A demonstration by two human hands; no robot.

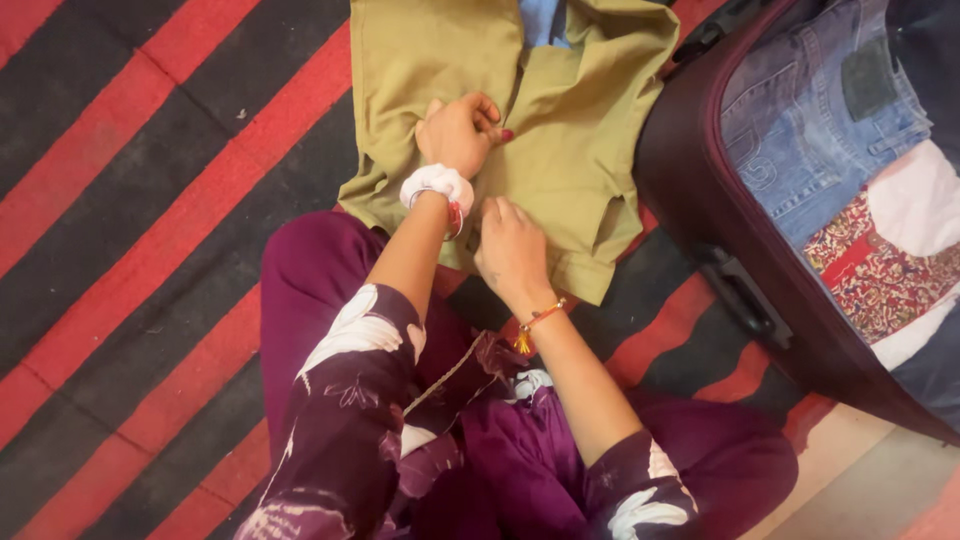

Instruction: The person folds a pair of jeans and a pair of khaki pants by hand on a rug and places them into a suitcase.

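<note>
- We see an olive-green garment (570, 130) spread flat on a red-and-black striped rug (150, 200), just in front of the seated person's knees.
- The left hand (460, 130) sits near the middle of the garment, fingers curled in and pinching a fold of the cloth; red-painted nails show at the fingertips.
- A white scrunchie (437, 185) rings the left wrist.
- The right hand (510, 250) lies on the garment's lower part, close to its hem, fingers bent and pressing down; we cannot tell whether it grips the fabric or only rests on it.
- An orange thread bracelet (538, 322) circles the right wrist.
- The two hands are near each other, the left one farther from the body.
- A strip of blue fabric (545, 20) shows at the garment's top opening.
- To the right, touching the garment's edge, an open maroon suitcase (700, 190) lies on the rug.
- Inside it: folded blue jeans (810, 120) at the top, a red patterned cloth (875, 270) below them, white cloth (915, 200) between.
- The person wears purple clothing with white floral print (350, 400) and sits cross-legged.
</note>
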